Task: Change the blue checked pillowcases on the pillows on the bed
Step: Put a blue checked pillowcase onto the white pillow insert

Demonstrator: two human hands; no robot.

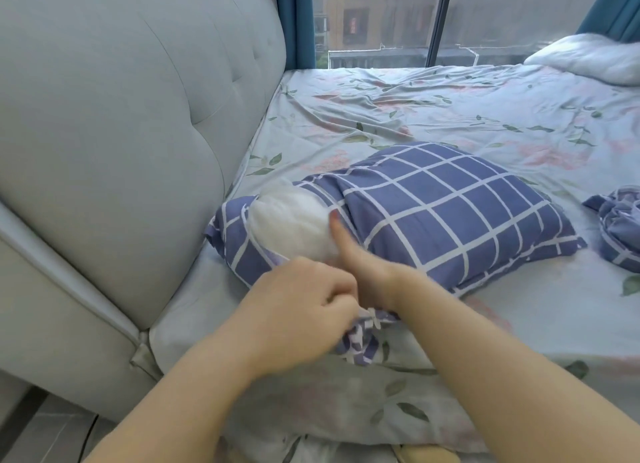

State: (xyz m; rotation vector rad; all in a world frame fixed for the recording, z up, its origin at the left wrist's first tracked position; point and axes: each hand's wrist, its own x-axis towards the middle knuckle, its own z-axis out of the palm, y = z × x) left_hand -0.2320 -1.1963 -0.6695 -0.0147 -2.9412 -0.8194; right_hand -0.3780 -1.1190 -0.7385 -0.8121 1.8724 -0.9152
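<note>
Your left hand (304, 299) bunches the open end of the blue checked pillowcase (450, 213) in curled fingers, on the bed (450, 116) close to the grey headboard (138, 116). Your right hand (367, 272) lies just beside it, thumb raised against the white pillow (291, 223) bulging from the case; its fingers are hidden, so its grip cannot be told. A second checked case (620, 234) lies crumpled at right. Beyond, a bare pillow (588, 57) rests by the window (381, 12).

On the pale floral-sheeted bed (415, 116) are laid a pillow (294, 220) partly in a blue checked pillowcase (433, 202), a crumpled checked case (620, 227) nearby, a bare white pillow (588, 58) farther off
</note>
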